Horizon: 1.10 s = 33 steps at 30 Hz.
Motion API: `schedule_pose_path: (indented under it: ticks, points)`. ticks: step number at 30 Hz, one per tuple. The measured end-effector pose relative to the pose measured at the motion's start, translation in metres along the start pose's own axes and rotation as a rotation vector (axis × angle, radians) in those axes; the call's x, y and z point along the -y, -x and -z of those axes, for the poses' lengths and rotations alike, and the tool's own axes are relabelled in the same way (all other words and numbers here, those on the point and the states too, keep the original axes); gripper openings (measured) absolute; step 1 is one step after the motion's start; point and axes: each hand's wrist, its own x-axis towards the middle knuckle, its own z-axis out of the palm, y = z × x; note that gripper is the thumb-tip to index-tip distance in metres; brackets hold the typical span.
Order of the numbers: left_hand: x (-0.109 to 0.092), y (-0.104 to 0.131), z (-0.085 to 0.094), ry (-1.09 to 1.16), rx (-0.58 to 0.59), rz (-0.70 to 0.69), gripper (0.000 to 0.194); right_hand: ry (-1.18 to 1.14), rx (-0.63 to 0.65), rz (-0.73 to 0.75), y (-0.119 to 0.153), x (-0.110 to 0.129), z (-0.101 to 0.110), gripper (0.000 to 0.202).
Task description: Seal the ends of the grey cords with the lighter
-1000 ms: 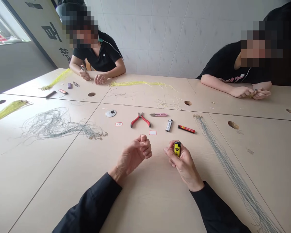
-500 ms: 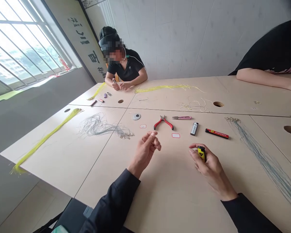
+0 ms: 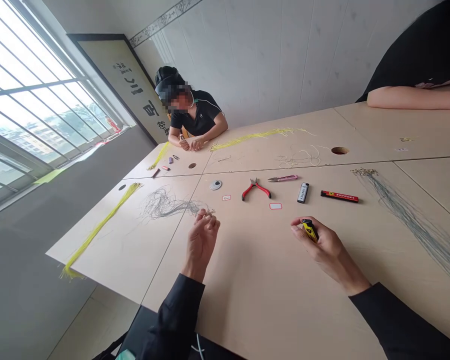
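A yellow lighter (image 3: 309,230) with a black top is wrapped in the fingers of my right hand (image 3: 328,247), above the table. My left hand (image 3: 202,242) is raised with curled fingers, thumb against the fingertips; whatever may be between them is too small to make out. Just behind it lies a loose tangle of thin grey cords (image 3: 161,204), whose knotted or metal-tipped end is partly hidden by my fingers. Red-handled pliers (image 3: 255,189) lie between and beyond my hands. Pink thread snips (image 3: 283,178), a white lighter (image 3: 303,193) and a red lighter (image 3: 339,196) lie farther right.
A long bundle of grey cords (image 3: 408,215) stretches along the right. Yellow cords (image 3: 101,225) lie at the left, hanging over the table edge. A grey disc (image 3: 215,185) and two labels lie centrally. One person (image 3: 197,115) sits opposite; another's arm (image 3: 416,97) rests at far right.
My left hand has moved left, toward the tip end of the tangled grey cords. My right hand keeps the yellow lighter, slightly more tilted. The view has shifted and tilted.
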Motion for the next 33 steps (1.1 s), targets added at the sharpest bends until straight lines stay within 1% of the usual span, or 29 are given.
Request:
schedule_pose_path:
  ticks: [2,3,4,5,7,8,9,11,13,14,19,22,25,29,33]
  points:
    - [-0.006,-0.001,0.007,-0.152,-0.023,-0.082,0.035,0.0,-0.005,0.017,0.0,-0.002,-0.001,0.031]
    - [-0.01,-0.003,0.012,-0.248,-0.029,-0.113,0.039,-0.004,-0.007,0.025,-0.001,-0.003,-0.001,0.031]
    - [-0.015,-0.004,0.017,-0.367,-0.044,-0.148,0.039,-0.01,-0.006,0.032,-0.001,-0.004,-0.001,0.03]
    - [-0.02,-0.007,0.023,-0.517,-0.07,-0.187,0.036,-0.015,-0.003,0.038,-0.001,-0.005,-0.002,0.03]
    - [-0.031,-0.014,0.033,-0.89,-0.144,-0.275,0.026,-0.016,0.003,0.045,-0.001,-0.005,-0.002,0.03]
    - [-0.036,-0.018,0.037,-1.091,-0.169,-0.316,0.02,-0.014,0.005,0.049,-0.001,-0.005,-0.002,0.03]
    - [-0.041,-0.023,0.04,-1.297,-0.169,-0.348,0.017,-0.011,0.007,0.054,0.0,-0.004,-0.002,0.03]
    - [-0.049,-0.034,0.042,-1.651,-0.1,-0.378,0.018,-0.004,0.009,0.062,0.0,-0.003,-0.002,0.029]
    - [-0.054,-0.046,0.039,-1.859,0.001,-0.379,0.02,0.001,0.014,0.068,0.0,-0.002,-0.002,0.029]
    - [-0.055,-0.051,0.037,-1.912,0.045,-0.371,0.02,0.002,0.012,0.067,0.0,-0.002,-0.002,0.029]
    - [-0.051,-0.073,0.027,-2.033,0.203,-0.309,0.019,0.018,0.019,0.068,-0.001,-0.004,-0.002,0.029]
    - [-0.049,-0.085,0.024,-2.102,0.294,-0.278,0.019,0.03,0.025,0.092,-0.002,-0.006,-0.001,0.029]
    - [-0.05,-0.095,0.023,-2.157,0.371,-0.25,0.012,0.031,0.03,0.107,-0.002,-0.007,-0.001,0.029]
    - [-0.051,-0.104,0.02,-2.197,0.434,-0.209,0.013,0.023,0.036,0.094,-0.002,-0.006,-0.002,0.028]
    - [-0.049,-0.107,0.017,-2.196,0.451,-0.174,0.011,0.025,0.033,0.111,-0.002,-0.005,-0.002,0.028]
